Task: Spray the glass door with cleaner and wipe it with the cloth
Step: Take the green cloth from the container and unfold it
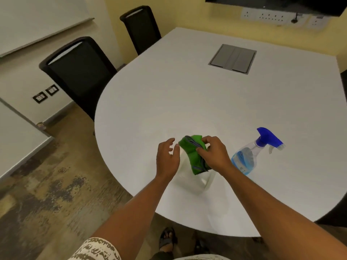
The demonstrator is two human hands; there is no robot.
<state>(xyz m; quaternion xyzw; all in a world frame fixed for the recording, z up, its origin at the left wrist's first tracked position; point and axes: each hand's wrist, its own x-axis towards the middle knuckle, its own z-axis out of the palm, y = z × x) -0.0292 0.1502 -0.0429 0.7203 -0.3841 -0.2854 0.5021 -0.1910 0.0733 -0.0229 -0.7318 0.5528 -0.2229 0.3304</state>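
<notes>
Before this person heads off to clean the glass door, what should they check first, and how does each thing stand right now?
1. Cloth in hand: ok. The right hand pinches it above the table.
2. Cloth folded ready for wiping: not ok. It hangs bunched.
3. Left hand free to help: ok. It is open beside the cloth, apparently not gripping it.
4. Spray bottle picked up: not ok. It stands on the table to the right of the right hand, untouched.
5. Cleaner in the bottle: ok. Blue liquid shows in its lower part.
6. Glass door within reach: cannot tell. No door is clearly in view.
</notes>
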